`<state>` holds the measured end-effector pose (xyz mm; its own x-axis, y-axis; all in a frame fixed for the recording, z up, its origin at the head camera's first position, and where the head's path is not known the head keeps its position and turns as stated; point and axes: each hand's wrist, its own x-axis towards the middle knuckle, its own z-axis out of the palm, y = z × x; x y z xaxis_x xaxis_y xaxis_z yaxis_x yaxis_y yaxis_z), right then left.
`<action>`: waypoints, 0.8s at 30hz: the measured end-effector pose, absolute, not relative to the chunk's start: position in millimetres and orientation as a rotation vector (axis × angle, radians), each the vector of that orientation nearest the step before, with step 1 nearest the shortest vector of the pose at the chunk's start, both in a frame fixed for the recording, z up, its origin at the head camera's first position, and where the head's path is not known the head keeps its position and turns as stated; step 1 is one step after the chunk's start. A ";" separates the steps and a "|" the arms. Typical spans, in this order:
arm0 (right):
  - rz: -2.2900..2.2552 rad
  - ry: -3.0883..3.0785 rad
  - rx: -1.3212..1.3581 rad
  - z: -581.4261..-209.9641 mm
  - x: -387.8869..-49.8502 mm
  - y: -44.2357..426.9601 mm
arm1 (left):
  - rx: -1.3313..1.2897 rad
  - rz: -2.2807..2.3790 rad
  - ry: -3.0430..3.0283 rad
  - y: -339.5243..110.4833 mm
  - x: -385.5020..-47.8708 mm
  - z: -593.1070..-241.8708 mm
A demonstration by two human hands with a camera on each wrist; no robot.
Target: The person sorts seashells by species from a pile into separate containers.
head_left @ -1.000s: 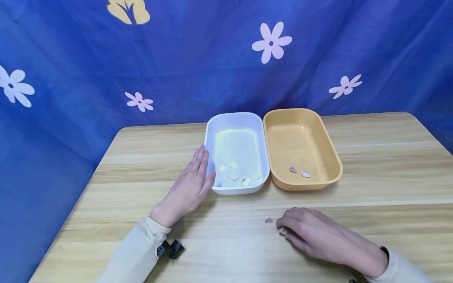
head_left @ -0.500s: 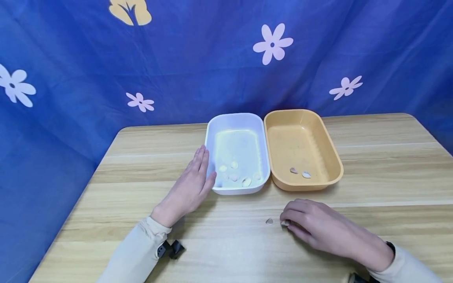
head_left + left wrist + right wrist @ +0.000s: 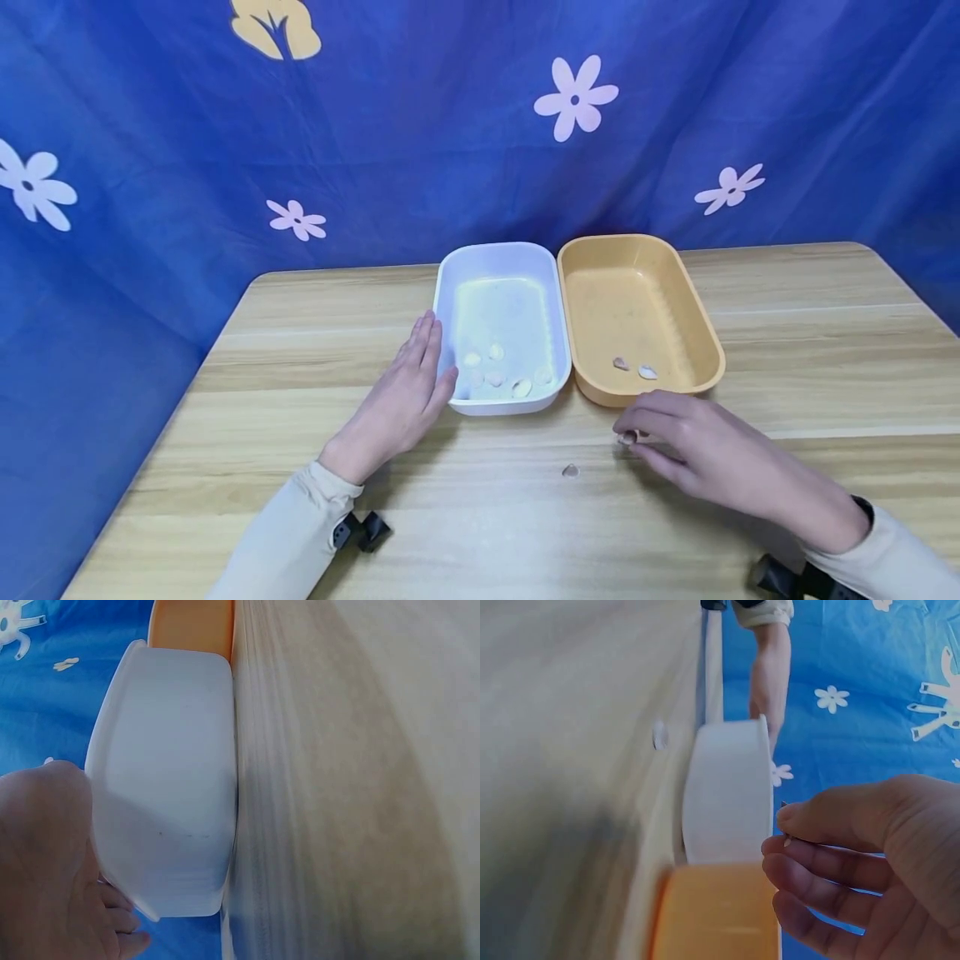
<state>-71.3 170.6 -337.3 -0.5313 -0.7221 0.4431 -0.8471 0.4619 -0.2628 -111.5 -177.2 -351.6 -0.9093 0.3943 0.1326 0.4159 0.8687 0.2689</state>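
Between thumb and fingertips, my right hand pinches a small seashell just in front of the orange tub; in the right wrist view only a sliver of that shell shows. My left hand has straight fingers laid against the left side of the white tub. Several pale shells, one of them a whitish shell, lie in the white tub. Two shells, a reddish shell and a whitish-grey shell, are in the orange tub. Another small shell lies on the table.
The two tubs stand side by side on a wood-grain table, towards its back edge. Behind it hangs a blue curtain with flower prints. Each wrist wears a dark camera, such as the left wrist camera.
My right hand has lifted the pinched shell from the table and moved it forward and right, towards the orange tub. The left hand has stayed at the white tub.
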 end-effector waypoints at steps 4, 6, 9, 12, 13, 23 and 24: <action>0.653 -2.441 1.310 -331.5 -78.5 177.9 | -0.640 -0.451 -2.966 -177.8 -110.2 -352.0; 0.649 -2.440 1.283 -329.7 -82.7 182.1 | -0.637 -0.451 -2.966 -177.8 -110.1 -352.2; 0.642 -2.446 1.243 -328.6 -88.0 188.6 | -0.634 -0.445 -2.967 -177.7 -110.4 -352.6; 0.638 -2.446 1.211 -330.0 -92.0 193.4 | -0.635 -0.439 -2.968 -177.5 -110.0 -353.3; 0.643 -2.444 1.204 -331.1 -93.1 194.3 | -0.635 -0.441 -2.970 -177.5 -109.6 -353.7; 0.656 -2.455 1.135 -334.9 -107.3 198.6 | -0.639 -0.447 -2.971 -177.7 -109.7 -353.5; 0.662 -2.459 1.128 -335.6 -109.0 199.3 | -0.639 -0.448 -2.971 -177.6 -109.8 -353.3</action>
